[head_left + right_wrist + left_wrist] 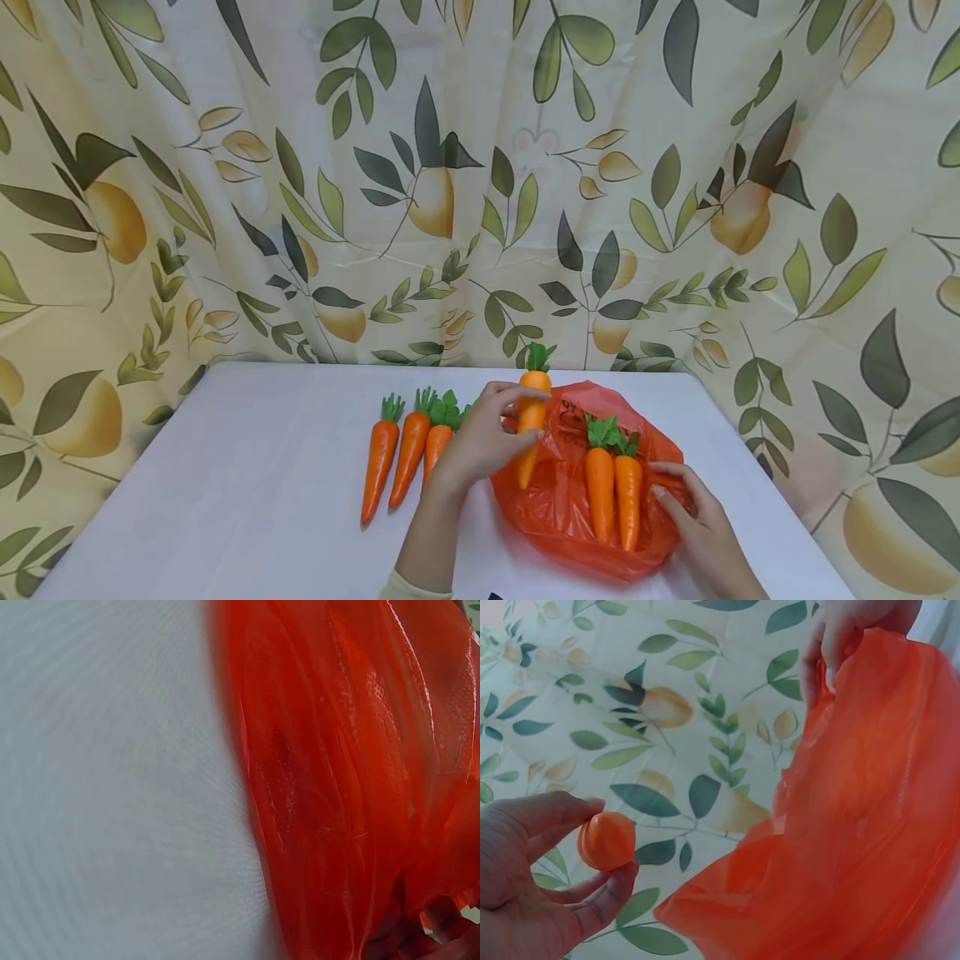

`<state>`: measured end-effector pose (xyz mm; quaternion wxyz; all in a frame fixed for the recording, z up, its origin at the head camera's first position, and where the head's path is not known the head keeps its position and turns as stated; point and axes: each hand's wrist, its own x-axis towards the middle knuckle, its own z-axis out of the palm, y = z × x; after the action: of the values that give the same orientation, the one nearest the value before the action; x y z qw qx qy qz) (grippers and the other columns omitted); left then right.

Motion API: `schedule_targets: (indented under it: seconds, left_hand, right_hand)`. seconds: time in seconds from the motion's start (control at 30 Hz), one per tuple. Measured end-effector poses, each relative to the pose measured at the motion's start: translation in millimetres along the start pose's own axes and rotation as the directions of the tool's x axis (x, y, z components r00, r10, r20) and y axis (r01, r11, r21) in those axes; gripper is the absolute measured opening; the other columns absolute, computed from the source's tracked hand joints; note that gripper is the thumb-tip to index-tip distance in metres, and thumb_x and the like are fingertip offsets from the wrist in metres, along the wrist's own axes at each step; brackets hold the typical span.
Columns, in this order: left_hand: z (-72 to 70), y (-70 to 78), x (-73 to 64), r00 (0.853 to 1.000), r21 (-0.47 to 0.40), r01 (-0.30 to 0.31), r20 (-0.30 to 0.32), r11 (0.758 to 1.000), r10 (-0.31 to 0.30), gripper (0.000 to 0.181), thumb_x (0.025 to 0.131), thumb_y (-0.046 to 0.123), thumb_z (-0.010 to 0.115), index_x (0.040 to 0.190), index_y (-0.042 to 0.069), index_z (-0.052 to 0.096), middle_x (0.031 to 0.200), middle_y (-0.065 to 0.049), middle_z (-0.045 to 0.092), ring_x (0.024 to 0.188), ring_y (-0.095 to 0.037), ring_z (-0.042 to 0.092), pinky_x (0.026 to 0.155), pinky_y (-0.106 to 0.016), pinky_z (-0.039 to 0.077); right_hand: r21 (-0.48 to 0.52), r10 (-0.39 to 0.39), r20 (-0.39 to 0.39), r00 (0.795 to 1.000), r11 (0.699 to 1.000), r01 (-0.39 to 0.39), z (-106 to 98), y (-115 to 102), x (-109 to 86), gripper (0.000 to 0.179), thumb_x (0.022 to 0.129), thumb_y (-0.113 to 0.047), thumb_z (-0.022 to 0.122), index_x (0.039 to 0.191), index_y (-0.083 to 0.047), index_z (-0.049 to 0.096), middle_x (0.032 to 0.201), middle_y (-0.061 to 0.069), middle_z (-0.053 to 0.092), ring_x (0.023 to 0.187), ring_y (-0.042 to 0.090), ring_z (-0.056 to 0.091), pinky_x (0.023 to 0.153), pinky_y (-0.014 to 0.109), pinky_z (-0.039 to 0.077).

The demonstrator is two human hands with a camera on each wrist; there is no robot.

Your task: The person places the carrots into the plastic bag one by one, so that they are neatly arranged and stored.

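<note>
My left hand (480, 433) pinches a carrot (531, 414) between thumb and fingers, its leafy top up and its tip over the left part of a red plastic bag (543, 521). In the left wrist view, the orange end of this carrot (607, 841) shows between the fingertips. At the bag's right side, my right hand (697, 517) holds the edge of the plastic, its fingers (442, 930) partly covered by red folds in the right wrist view. Two carrots with green tops, one (599, 492) beside another (628, 504), lie in the bag's opening.
Left of the bag, a row of carrots lies on the white table (262, 483): an outer one (380, 467), a middle one (410, 454) and one (437, 444) partly hidden by my left arm. A leaf-and-fruit patterned curtain (480, 208) hangs behind the table.
</note>
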<state>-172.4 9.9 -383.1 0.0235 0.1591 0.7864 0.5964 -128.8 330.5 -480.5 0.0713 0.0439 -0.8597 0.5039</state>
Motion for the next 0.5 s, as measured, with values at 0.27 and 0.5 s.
schedule_targets:
  seconds: [0.27, 0.5]
  left_hand:
    - [15.8, -3.2, 2.5, 0.999, -0.038, -0.01, 0.046, 0.999, 0.012, 0.036, 0.091, 0.008, 0.078, 0.122, 0.026, 0.074, 0.133, -0.002, 0.05, 0.111, -0.024, 0.055, 0.076, -0.03, 0.058]
    - [26.8, -5.9, 5.4, 0.997, -0.028, -0.012, 0.08, 1.0, 0.014, 0.036, 0.091, 0.01, 0.079, 0.122, 0.027, 0.074, 0.134, 0.0, 0.05, 0.109, -0.022, 0.056, 0.078, -0.028, 0.056]
  right_hand:
    - [0.005, -0.027, -0.009, 1.0, 1.0, 0.027, 0, 3, 0.1, 0.034, 0.109, -0.015, 0.054, 0.142, -0.004, 0.053, 0.136, 0.017, 0.054, 0.112, -0.008, 0.049, 0.087, 0.012, 0.049]
    - [0.019, -0.024, -0.003, 1.0, 1.0, 0.024, 0, 2, 0.0, 0.035, 0.109, -0.018, 0.054, 0.142, -0.005, 0.052, 0.138, 0.017, 0.054, 0.115, -0.008, 0.047, 0.088, 0.011, 0.047]
